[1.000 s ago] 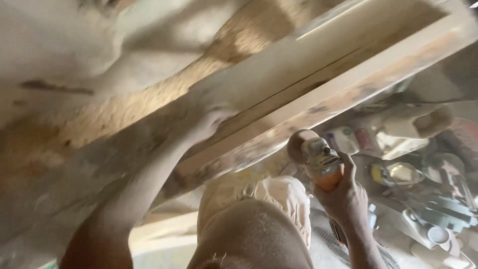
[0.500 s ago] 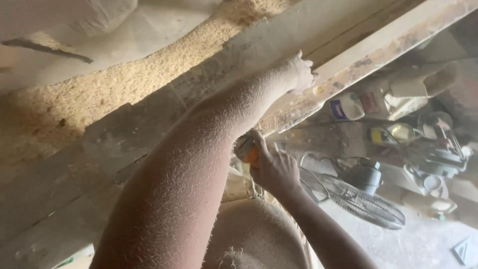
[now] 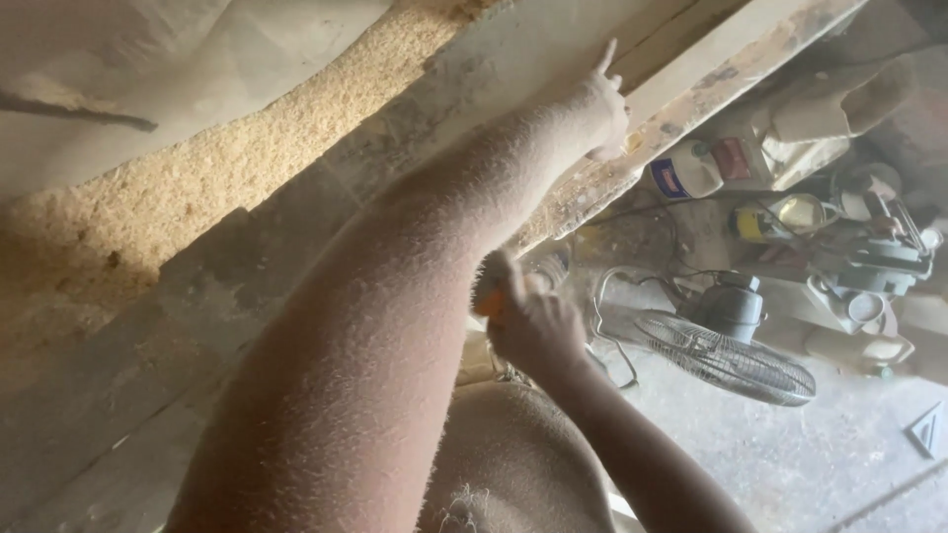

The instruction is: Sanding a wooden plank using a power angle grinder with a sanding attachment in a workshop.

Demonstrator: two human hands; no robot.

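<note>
1. At the far left of the worktop lies a broad drift of pale sawdust, heaped against the dusty boards. Judging by that heap, a good deal of cutting or sanding is already done here.

2. The left hand is stretched out across the middle, its forearm coated in fine dust. Its palm rests flat on the long wooden plank, fingers spread and one lifted; the grip is wide and closes on nothing, it only presses the wood down.

3. The plank runs slantwise from the worktop's middle up to the top right corner, and its near edge looks rough and chipped just below the left hand. That edge seems not yet dressed, so I judge work on it is left.

4. Below the plank, the right hand is closed around a small tool with an orange body; its working end is hidden behind the left forearm. It hangs apart from the wood, under the edge, so no contact shows at this moment.

5. To the right, on the floor, stand a wire-caged fan, bottles and other dusty clutter, well apart from both hands.
</note>
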